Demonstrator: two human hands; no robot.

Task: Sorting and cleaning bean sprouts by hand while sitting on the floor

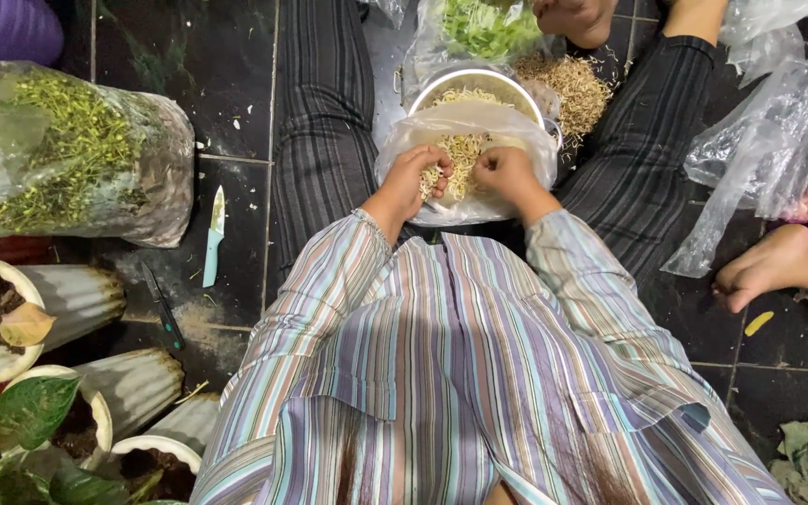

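The pale, thread-like bean sprouts [461,157] lie heaped on a sheet of clear plastic [465,126] spread between your knees, just in front of a round white-rimmed bowl [476,82] that already holds more of them. Your left hand [415,180] is curled into the near-left side of the heap with a small bunch of sprouts pinched in its fingers; your right hand [505,171] is clenched beside it, knuckles up, and what it grips, if anything, cannot be told from here.

Keep each pinch small, so that you can feel single stems and snap them cleanly rather than crush a tangle. Work from the near edge of the heap and let the hands stay close together over the plastic (anything that drops then lands back on the sheet, not on the dark tiled floor [236,103]). Keep good sprouts and trimmings strictly apart: the dry, straw-coloured pile of scraps [577,89] lies just right of the bowl, close enough that a careless toss could mix them.

Farther out, a clear bag of shredded green leaves [488,28] sits beyond the bowl, and a large clear bag of green-yellow stems [77,154] stands well to the left. A small knife with a light blue handle [214,234] lies on the floor to your left, apart from your knee; mind it when you shift. Another person's bare foot [773,266] rests on the tiles at the right.
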